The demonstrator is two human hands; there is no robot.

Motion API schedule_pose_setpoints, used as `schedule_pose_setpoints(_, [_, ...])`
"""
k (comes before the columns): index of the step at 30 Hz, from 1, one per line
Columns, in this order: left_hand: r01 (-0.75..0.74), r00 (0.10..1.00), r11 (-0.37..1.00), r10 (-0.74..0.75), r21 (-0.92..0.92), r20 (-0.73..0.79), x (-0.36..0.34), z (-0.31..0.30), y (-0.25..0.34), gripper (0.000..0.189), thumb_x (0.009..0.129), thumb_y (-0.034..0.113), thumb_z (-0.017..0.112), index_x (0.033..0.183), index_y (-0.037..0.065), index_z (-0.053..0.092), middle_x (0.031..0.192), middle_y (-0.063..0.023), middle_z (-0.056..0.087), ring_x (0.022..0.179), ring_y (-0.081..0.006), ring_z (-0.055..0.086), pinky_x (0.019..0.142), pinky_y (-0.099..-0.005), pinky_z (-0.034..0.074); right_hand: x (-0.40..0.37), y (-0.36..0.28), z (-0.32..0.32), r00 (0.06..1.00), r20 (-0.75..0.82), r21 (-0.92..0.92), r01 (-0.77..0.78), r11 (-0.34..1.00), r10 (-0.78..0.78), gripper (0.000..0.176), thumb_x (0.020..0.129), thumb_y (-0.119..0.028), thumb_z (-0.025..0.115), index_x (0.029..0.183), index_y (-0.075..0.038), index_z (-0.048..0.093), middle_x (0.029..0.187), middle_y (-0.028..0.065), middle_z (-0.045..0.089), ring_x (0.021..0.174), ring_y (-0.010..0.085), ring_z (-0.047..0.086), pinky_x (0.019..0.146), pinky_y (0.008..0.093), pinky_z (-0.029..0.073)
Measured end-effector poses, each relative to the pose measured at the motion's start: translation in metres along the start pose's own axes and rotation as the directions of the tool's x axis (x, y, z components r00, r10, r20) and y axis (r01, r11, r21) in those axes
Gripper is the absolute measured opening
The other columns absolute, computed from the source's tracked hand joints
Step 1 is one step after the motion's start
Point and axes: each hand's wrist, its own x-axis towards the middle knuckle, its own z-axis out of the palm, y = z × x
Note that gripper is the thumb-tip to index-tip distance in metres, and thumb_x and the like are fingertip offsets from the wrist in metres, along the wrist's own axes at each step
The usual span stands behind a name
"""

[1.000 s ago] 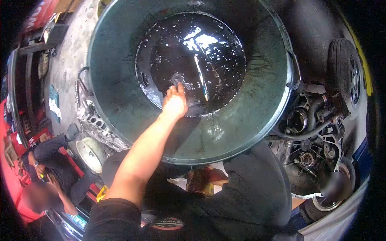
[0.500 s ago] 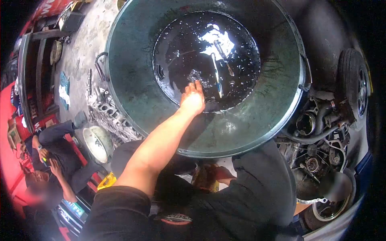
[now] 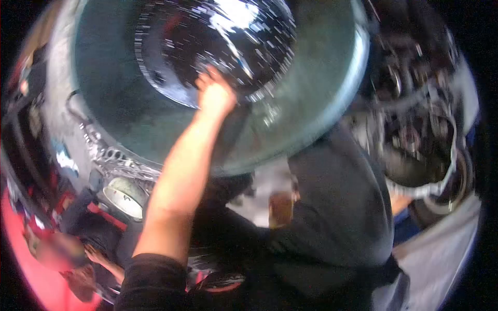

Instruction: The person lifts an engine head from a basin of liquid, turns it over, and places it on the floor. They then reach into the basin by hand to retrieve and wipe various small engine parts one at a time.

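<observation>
My left hand (image 3: 215, 93) reaches over the dark liquid (image 3: 192, 44) in the middle of a wide green tub (image 3: 306, 93). Its fingers are bent and close together, blurred by motion, and whatever they hold is too small to make out. Bright ripples show at the fingertips. A long thin tool (image 3: 238, 57) lies in the liquid to the right of that hand. Below the tub, by my right leg, stands a brown, see-through object (image 3: 280, 209). A small skin-coloured patch beside it may be part of my right hand, otherwise hidden.
Metal engine parts (image 3: 111, 155) lie left of the tub, with a pale bowl (image 3: 124, 196) below them. Another person's forearm (image 3: 111, 267) shows at the lower left. A large engine housing (image 3: 415, 150) and a wheel (image 3: 456, 181) are on the right.
The view has shifted, so the tub sits higher and further left. My left hand is still over the liquid. The hand seen below the tub is now mostly hidden.
</observation>
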Motion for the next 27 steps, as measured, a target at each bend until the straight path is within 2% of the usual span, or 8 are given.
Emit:
schedule_pose_setpoints(7, [0.099,0.995,0.96,-0.093,-0.26,0.038,-0.022,-0.056,0.002,0.059,0.089,0.024,0.052,0.136,-0.011,0.042,0.133,-0.0318,0.049,0.114,-0.0433,0.054,0.101,-0.0467,0.044,-0.054,0.007,0.008,0.983,0.145,0.009,-0.111,0.994,0.109,0.03,0.094,-0.014,0.059,0.12,0.0,0.062,0.109,0.0162,0.068,0.098,0.0242,0.065,0.089,0.0333,0.05])
schedule_pose_setpoints(9, [-0.073,0.986,0.99,0.054,0.118,0.156,0.005,-0.023,-0.018,0.073,0.089,0.028,0.055,0.144,-0.012,0.028,0.145,-0.0328,0.036,0.124,-0.0484,0.045,0.109,-0.0489,0.036,-0.038,0.01,0.023,0.984,0.157,0.014,-0.085,0.996,0.082,0.03,0.094,-0.014,0.059,0.12,0.0,0.062,0.109,0.0162,0.068,0.098,0.0242,0.065,0.088,0.0333,0.05])
schedule_pose_setpoints(10, [0.026,0.986,0.999,-0.029,0.021,0.164,0.005,-0.034,-0.011,0.075,0.09,0.03,0.054,0.144,-0.014,0.026,0.15,-0.032,0.029,0.13,-0.0492,0.039,0.112,-0.0486,0.031,-0.038,0.01,0.028,0.981,0.165,0.024,-0.107,0.994,0.101,0.03,0.094,-0.014,0.059,0.12,0.0,0.062,0.109,0.0163,0.068,0.098,0.0243,0.066,0.088,0.0333,0.051])
schedule_pose_setpoints(11, [-0.062,0.987,0.977,0.029,0.206,0.159,0.009,-0.018,-0.02,0.062,0.09,0.032,0.054,0.137,-0.008,0.045,0.142,-0.0308,0.042,0.133,-0.0447,0.039,0.11,-0.0462,0.035,-0.038,0.011,0.029,0.979,0.17,0.031,-0.121,0.992,0.114,0.03,0.094,-0.014,0.059,0.12,0.0,0.062,0.109,0.0163,0.068,0.098,0.0243,0.066,0.088,0.0332,0.051])
schedule_pose_setpoints(13, [-0.601,0.769,0.674,0.341,0.431,0.54,0.0,-0.08,0.001,0.044,0.088,0.032,0.056,0.117,0.001,0.065,0.12,-0.0279,0.062,0.125,-0.0387,0.05,0.103,-0.0458,0.041,-0.045,0.016,0.025,0.972,0.201,0.035,-0.135,0.99,0.125,0.03,0.094,-0.014,0.059,0.12,0.0,0.062,0.108,0.0163,0.068,0.098,0.0244,0.066,0.088,0.0332,0.051])
schedule_pose_setpoints(15, [-0.533,0.831,0.782,0.41,0.323,0.376,0.008,-0.05,-0.016,0.028,0.081,0.031,0.062,0.094,0.008,0.072,0.087,-0.018,0.072,0.084,-0.0385,0.068,0.078,-0.0445,0.052,-0.053,0.025,0.014,0.969,0.21,0.031,-0.143,0.989,0.133,0.03,0.094,-0.014,0.059,0.12,0.0,0.062,0.108,0.0163,0.068,0.098,0.0245,0.066,0.088,0.0332,0.051])
schedule_pose_setpoints(17, [0.016,0.98,0.988,0.015,-0.155,0.2,0.008,-0.026,-0.021,0.087,0.083,0.04,0.066,0.147,-0.004,0.025,0.137,-0.0377,0.042,0.128,-0.0454,0.046,0.106,-0.0467,0.041,-0.051,0.038,0.016,0.975,0.188,0.044,-0.126,0.991,0.116,0.03,0.094,-0.014,0.059,0.12,0.0,0.062,0.108,0.0164,0.068,0.098,0.0245,0.066,0.088,0.0332,0.051])
schedule_pose_setpoints(27, [0.094,0.992,0.963,-0.071,-0.252,0.1,-0.002,-0.041,-0.007,0.084,0.079,0.03,0.07,0.14,-0.008,0.029,0.129,-0.0351,0.045,0.119,-0.0495,0.05,0.1,-0.0485,0.046,-0.025,0.036,0.038,0.984,0.169,0.059,-0.064,0.996,0.053,0.031,0.093,-0.015,0.06,0.12,0.0,0.063,0.107,0.0165,0.069,0.098,0.0249,0.067,0.087,0.033,0.051])
